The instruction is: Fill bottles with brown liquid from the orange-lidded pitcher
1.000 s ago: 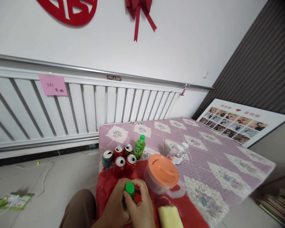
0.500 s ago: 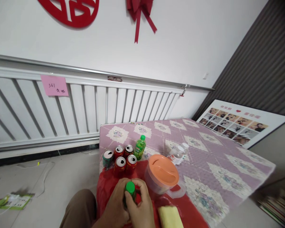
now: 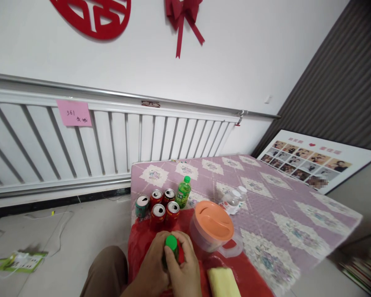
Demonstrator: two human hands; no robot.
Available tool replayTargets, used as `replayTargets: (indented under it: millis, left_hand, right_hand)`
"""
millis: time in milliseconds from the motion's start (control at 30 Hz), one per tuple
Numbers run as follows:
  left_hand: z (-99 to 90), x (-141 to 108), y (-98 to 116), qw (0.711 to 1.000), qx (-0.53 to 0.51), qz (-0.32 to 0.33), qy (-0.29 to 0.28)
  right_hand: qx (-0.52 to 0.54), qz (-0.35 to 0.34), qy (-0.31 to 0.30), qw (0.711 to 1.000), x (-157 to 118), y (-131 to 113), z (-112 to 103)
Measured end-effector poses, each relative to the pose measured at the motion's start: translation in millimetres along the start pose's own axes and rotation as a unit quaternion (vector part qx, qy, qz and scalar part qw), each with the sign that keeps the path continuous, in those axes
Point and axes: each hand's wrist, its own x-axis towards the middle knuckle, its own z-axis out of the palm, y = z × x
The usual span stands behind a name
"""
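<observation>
Between my two hands, low in the head view, stands a green-capped bottle (image 3: 171, 242); its body is mostly covered by my fingers. My left hand (image 3: 153, 264) wraps it from the left, and my right hand (image 3: 185, 266) closes on it from the right, thumb just below the cap. Just beyond them several opened drink cans (image 3: 158, 211) are grouped together, red ones with a green can (image 3: 142, 205) at their left. A second green-capped bottle (image 3: 183, 193) stands upright behind the cans. To the right of my hands sits a clear plastic jug with an orange lid (image 3: 214, 220).
A folded yellow cloth (image 3: 224, 282) lies at the front on red plastic sheeting (image 3: 250, 276). Clear bottles with white caps (image 3: 231, 201) are behind the jug. The floral tablecloth (image 3: 266, 206) reaches the radiator (image 3: 179, 132). A power strip (image 3: 21, 263) is on the floor at left.
The whole view has shifted very slightly. Both hands stay around the bottle in nearly the same pose, and the things on the table have not moved.
</observation>
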Motion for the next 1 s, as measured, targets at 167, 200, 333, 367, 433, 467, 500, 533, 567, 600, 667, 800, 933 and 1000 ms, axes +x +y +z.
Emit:
replayTargets:
  millis: [167,200,333,367,433,467,500,533,567,600,667,800,933,1000]
  left_hand:
    - [-0.5,1,3,1.000,-0.008,0.015,-0.001]
    - [-0.3,1,3,1.000,-0.011,0.017,0.000]
    - [1.8,1,-1,1.000,-0.018,0.023,0.000]
    - [2.3,1,-4,1.000,-0.017,0.026,-0.001]
    - [3.1,0,-9,0.999,-0.010,0.033,-0.001]
    - [3.2,0,-11,0.999,-0.002,0.037,0.002]
    - [3.3,-1,-14,0.999,0.010,0.041,0.007]
    - [3.1,-1,-16,0.999,0.023,0.044,0.012]
    - [2.9,-2,-17,0.998,0.037,0.045,0.018]
    - [2.4,-2,-18,0.997,0.051,0.045,0.022]
    - [1.2,-3,-18,0.996,0.076,0.039,0.023]
    - [-2.1,-4,-14,0.995,0.099,0.023,0.017]
    - [-4.4,-5,-11,0.994,0.108,0.013,0.017]
    - [-5.0,-6,-12,0.993,0.113,0.010,0.020]
  right_hand:
    - [0.004,-0.004,-0.003,1.000,2,-1,-2]
    - [0.008,-0.004,-0.002,1.000,2,-2,-2]
    - [0.020,-0.005,0.000,1.000,1,-1,-2]
    - [0.022,-0.009,0.000,1.000,0,-1,-3]
    - [0.031,-0.018,0.004,0.999,-2,0,-4]
    - [0.038,-0.023,0.007,0.999,-2,0,-6]
    - [0.047,-0.024,0.012,0.999,-2,0,-9]
    - [0.057,-0.019,0.021,0.998,-2,0,-13]
    - [0.067,-0.009,0.030,0.997,-1,-1,-17]
    - [0.079,0.006,0.037,0.996,-1,0,-23]
    - [0.107,0.049,0.042,0.992,-2,3,-37]
    - [0.146,0.149,0.031,0.978,-16,24,-67]
    - [0.101,0.196,0.019,0.975,-46,63,-91]
    - [0.040,0.184,-0.004,0.982,-63,83,-99]
